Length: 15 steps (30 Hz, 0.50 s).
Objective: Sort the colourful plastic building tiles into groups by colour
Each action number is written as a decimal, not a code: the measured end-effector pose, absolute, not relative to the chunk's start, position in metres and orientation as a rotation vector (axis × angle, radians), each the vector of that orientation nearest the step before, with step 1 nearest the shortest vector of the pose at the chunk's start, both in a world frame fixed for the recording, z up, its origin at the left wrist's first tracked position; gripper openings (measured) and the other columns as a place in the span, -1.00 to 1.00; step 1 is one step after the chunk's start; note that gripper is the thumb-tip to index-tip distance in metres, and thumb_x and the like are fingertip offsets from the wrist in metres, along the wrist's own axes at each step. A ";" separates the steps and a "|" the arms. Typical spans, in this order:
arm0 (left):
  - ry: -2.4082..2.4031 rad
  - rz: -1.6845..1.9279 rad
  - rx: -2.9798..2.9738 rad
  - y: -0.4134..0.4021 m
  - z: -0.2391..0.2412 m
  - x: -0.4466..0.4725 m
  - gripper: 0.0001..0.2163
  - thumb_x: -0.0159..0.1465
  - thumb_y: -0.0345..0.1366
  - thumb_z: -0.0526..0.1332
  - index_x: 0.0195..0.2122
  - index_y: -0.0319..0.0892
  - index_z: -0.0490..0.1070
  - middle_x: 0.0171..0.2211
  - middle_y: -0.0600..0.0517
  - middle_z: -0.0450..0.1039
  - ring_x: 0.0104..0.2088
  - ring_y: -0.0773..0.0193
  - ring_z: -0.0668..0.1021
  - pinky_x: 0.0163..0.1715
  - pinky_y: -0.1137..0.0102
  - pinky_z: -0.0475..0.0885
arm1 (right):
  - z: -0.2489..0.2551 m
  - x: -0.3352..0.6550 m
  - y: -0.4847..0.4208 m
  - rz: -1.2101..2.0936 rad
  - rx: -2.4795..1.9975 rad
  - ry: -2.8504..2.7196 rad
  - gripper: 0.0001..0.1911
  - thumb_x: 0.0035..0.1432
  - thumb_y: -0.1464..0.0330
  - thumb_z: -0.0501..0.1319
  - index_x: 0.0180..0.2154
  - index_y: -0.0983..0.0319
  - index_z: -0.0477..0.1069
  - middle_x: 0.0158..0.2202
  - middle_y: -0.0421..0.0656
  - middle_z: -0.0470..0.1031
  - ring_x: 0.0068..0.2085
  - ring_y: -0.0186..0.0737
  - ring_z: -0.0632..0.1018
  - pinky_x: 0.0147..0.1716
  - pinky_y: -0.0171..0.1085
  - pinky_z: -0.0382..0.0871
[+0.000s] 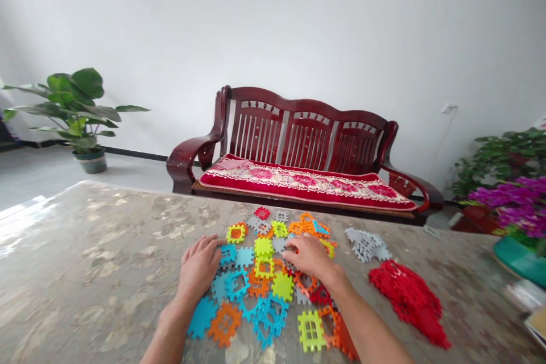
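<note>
Several flat plastic interlocking tiles (264, 278) in blue, orange, green, grey and red lie scattered on a marbled table (102, 273). My left hand (199, 267) rests palm down on the left side of the pile, fingers curled over a blue tile (228, 253). My right hand (309, 256) lies over the pile's middle, its fingertips pressed on a grey tile (279, 243). Whether either hand grips a piece is hidden. A sorted heap of grey tiles (367, 244) and a heap of red tiles (409, 296) sit to the right.
A dark wooden bench with a red floral cushion (307, 182) stands just behind the table. A potted green plant (81, 114) is at far left. Purple flowers in a teal pot (518, 239) and some papers are at the table's right edge.
</note>
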<state>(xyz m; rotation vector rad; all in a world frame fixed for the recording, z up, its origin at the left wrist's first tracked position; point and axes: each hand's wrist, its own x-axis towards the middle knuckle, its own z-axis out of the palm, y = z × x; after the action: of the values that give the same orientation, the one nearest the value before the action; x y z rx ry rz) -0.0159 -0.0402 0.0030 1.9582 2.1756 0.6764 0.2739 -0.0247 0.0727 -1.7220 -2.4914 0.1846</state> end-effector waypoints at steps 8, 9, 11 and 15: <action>2.169 0.675 1.967 -0.040 0.002 -0.017 -0.62 0.33 -0.28 -0.04 0.00 0.03 0.52 0.18 0.03 0.41 0.25 0.09 0.32 0.22 0.14 0.15 | 0.058 0.245 -0.009 0.054 -1.951 -2.429 -0.68 0.07 0.25 0.18 -0.17 0.23 0.55 -0.08 0.04 0.56 0.00 0.03 0.50 -0.07 -0.12 0.33; 2.172 0.675 1.967 -0.040 0.002 -0.017 -0.62 0.33 -0.28 -0.04 0.00 0.03 0.52 0.18 0.04 0.42 0.25 0.10 0.32 0.22 0.15 0.15 | 0.059 0.242 -0.007 0.073 -1.986 -2.423 -0.67 0.05 0.28 0.18 -0.16 0.25 0.55 -0.07 0.07 0.56 0.00 0.06 0.50 -0.06 -0.10 0.33; 2.178 0.673 1.967 -0.040 0.002 -0.017 -0.63 0.33 -0.28 -0.04 0.00 0.03 0.52 0.18 0.05 0.42 0.25 0.12 0.32 0.22 0.17 0.15 | 0.061 0.237 -0.004 0.102 -2.041 -2.422 -0.65 0.02 0.32 0.20 -0.13 0.27 0.54 -0.04 0.10 0.54 0.02 0.09 0.50 -0.05 -0.07 0.34; 2.175 0.678 1.979 -0.039 -0.001 -0.017 -0.63 0.33 -0.29 -0.03 0.00 0.03 0.52 0.17 0.04 0.42 0.24 0.12 0.33 0.22 0.16 0.15 | 0.065 0.231 -0.001 0.128 -2.088 -2.439 -0.58 -0.06 0.35 0.24 -0.10 0.27 0.52 0.04 0.11 0.47 0.05 0.10 0.49 -0.03 -0.08 0.36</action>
<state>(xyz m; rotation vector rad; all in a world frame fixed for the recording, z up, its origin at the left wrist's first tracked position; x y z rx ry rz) -0.0174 -0.0388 -0.0009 1.9791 2.1749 0.6781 0.2311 -0.0009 0.0648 -2.0880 -2.4387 0.1275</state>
